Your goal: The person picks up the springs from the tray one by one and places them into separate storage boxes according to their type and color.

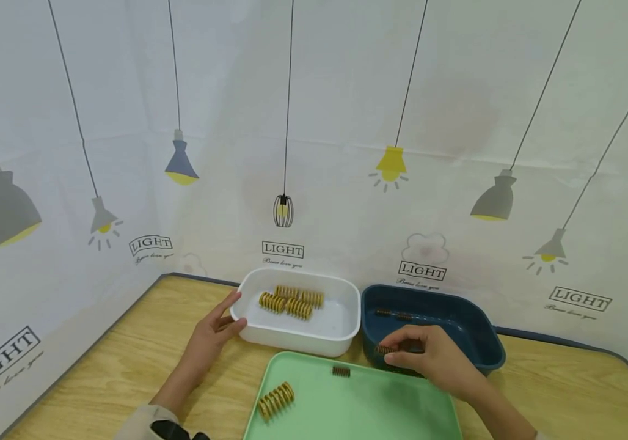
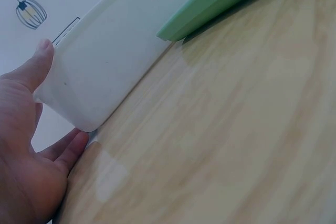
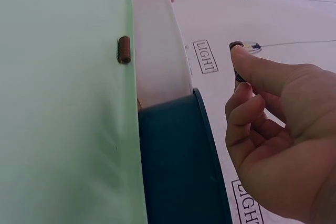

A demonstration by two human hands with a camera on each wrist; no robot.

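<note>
My right hand (image 1: pixel 432 357) pinches a small dark brown spring (image 1: pixel 385 350) between thumb and fingers, above the near rim of the dark blue bin (image 1: pixel 487 354). Two similar small springs (image 1: pixel 404 316) lie in that bin. My left hand (image 1: pixel 211 336) holds the left end of the white bin (image 1: pixel 303 339), thumb at its front corner and fingers round the side. Several large yellow springs (image 1: pixel 299 308) lie inside the white bin. On the green tray (image 1: pixel 369 406) are one small brown spring (image 1: pixel 341 371) and one large yellow spring (image 1: pixel 277 401).
The two bins stand side by side at the back of the wooden table (image 1: pixel 105 379), behind the green tray. A white cloth (image 1: pixel 336 110) printed with lamps hangs close behind them.
</note>
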